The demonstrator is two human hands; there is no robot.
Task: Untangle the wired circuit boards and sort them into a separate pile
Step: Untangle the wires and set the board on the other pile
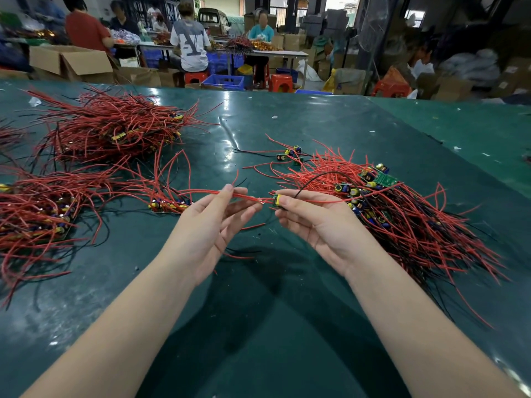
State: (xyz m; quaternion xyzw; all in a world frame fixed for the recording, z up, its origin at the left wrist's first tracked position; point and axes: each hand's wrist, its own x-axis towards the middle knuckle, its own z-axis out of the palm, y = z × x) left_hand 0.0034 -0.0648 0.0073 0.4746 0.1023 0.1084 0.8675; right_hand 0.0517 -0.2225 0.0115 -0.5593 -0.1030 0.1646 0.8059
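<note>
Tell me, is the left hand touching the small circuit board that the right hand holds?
Apart. The head view shows the left hand pinching only the red wires, with bare wire between its fingers and the circuit board.

My right hand point(313, 222) pinches small board point(277, 200), yellow and green; my left hand point(214, 222) pinches its red wires point(247, 195). Black wire point(321, 177) arcs off. Table point(258, 311) dark green, glossy. Piles point(402, 222) red, black, blue-yellow flecks.

Two hands over the table point(287, 282): left hand point(212, 225), right hand point(313, 222). One circuit board point(277, 200) held between them. Three big piles of red-wired boards: upper left point(115, 130), far left point(43, 208), right point(402, 214). Boards per pile: too tangled to count.
</note>
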